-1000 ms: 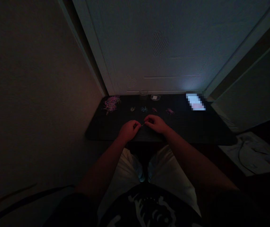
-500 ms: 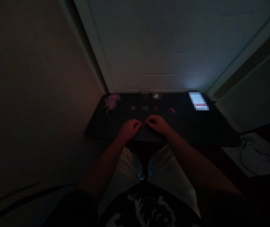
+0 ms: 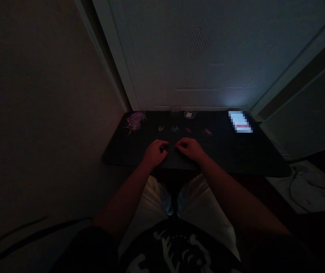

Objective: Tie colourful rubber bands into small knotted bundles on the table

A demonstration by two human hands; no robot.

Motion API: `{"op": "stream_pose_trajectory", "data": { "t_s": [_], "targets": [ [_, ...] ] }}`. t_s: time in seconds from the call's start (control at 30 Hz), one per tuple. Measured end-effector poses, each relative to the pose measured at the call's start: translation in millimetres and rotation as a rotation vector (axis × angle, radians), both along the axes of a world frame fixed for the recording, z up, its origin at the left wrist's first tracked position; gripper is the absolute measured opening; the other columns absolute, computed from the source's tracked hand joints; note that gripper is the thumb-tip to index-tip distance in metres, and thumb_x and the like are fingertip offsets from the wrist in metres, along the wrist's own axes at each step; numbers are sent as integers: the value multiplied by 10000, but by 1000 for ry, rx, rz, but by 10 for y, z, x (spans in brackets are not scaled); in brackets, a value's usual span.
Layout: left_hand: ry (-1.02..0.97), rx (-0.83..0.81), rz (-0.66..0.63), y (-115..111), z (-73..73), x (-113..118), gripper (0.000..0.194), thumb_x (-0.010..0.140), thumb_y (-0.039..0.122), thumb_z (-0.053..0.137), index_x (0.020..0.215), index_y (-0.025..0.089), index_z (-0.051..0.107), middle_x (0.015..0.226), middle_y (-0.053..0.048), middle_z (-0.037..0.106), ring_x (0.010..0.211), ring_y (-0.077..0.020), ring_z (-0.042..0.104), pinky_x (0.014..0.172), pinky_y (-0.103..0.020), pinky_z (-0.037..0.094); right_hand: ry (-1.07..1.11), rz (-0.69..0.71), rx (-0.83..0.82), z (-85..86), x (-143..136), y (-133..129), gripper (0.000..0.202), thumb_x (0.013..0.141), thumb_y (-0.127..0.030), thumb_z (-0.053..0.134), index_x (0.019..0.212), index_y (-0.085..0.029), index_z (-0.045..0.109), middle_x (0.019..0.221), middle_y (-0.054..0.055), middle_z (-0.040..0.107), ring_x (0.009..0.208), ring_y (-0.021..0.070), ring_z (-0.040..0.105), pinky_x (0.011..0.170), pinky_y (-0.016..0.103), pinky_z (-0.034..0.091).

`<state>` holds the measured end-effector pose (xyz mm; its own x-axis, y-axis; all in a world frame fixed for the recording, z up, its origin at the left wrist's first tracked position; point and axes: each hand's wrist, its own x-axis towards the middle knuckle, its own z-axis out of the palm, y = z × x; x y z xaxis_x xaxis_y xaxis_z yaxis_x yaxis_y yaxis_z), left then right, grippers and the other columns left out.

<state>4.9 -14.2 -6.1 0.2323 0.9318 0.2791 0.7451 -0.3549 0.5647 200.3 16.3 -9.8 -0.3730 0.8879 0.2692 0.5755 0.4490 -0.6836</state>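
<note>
At the near side of the dark table point(image 3: 236, 155), my left hand point(image 3: 156, 153) has its thumb and forefinger apart, with nothing visible between them. My right hand point(image 3: 190, 149) is pinched closed just across from it. A tiny thin piece seems to stick out from the right fingertips, too dim to name. Beyond my hands lie small piles of thin, stringy bits in a row: a pale yellowish pile point(image 3: 161, 129), a blue pile point(image 3: 175, 129), a red-pink pile point(image 3: 188, 130) and a purple-pink pile point(image 3: 207, 132).
A larger heap of mixed pink and purple strands point(image 3: 135, 122) lies at the far left corner. Along the back edge stand a clear round container point(image 3: 175, 109) and a shallow round dish point(image 3: 190, 115) with a white square. A glowing, blurred-out screen point(image 3: 240, 122) lies far right. A white panel point(image 3: 162, 57) rises behind.
My left thumb and forefinger have parted and drawn slightly away from the right fingertips. My right hand remains pinched in nearly the same place. The view has shifted very slightly.
</note>
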Motion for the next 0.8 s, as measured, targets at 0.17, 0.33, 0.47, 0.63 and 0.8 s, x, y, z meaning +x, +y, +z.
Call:
{"op": "stream_pose_trajectory", "data": {
  "t_s": [0.17, 0.33, 0.47, 0.63, 0.8],
  "targets": [
    [31, 38, 0, 14, -33, 14, 212, 768, 224, 547, 935, 194, 674, 980, -49, 627, 950, -177, 572, 892, -320, 460, -127, 24, 36, 11, -25, -8, 153, 779, -248, 572, 822, -193, 708, 776, 24, 645, 669, 118, 541, 618, 234, 378],
    [33, 49, -22, 15, -43, 10, 197, 788, 226, 533, 919, 198, 678, 959, -42, 636, 935, -171, 575, 881, -320, 456, -230, 37, 60, 14, -46, 0, 168, 791, -258, 568, 854, -214, 718, 802, 26, 661, 707, 132, 561, 636, 242, 376],
    [39, 38, -43, 14, -35, 8, 213, 793, 229, 535, 953, 208, 674, 989, -42, 637, 957, -173, 570, 890, -324, 450, -286, 22, 78, 20, -57, -2, 187, 805, -284, 557, 880, -227, 719, 826, 28, 668, 719, 139, 568, 643, 249, 375],
    [51, 42, -56, 14, -32, 15, 190, 797, 241, 537, 924, 211, 675, 979, -38, 636, 949, -173, 569, 885, -325, 445, -310, 13, 79, 26, -57, -11, 194, 812, -288, 546, 890, -236, 716, 842, 24, 674, 739, 145, 578, 658, 253, 383],
    [63, 45, -51, 24, -35, 30, 150, 802, 256, 533, 855, 205, 664, 951, -38, 631, 925, -170, 568, 864, -314, 447, -320, 22, 76, 31, -52, -11, 199, 818, -283, 536, 892, -235, 714, 852, 23, 677, 751, 147, 585, 665, 254, 386]
  ]
}}
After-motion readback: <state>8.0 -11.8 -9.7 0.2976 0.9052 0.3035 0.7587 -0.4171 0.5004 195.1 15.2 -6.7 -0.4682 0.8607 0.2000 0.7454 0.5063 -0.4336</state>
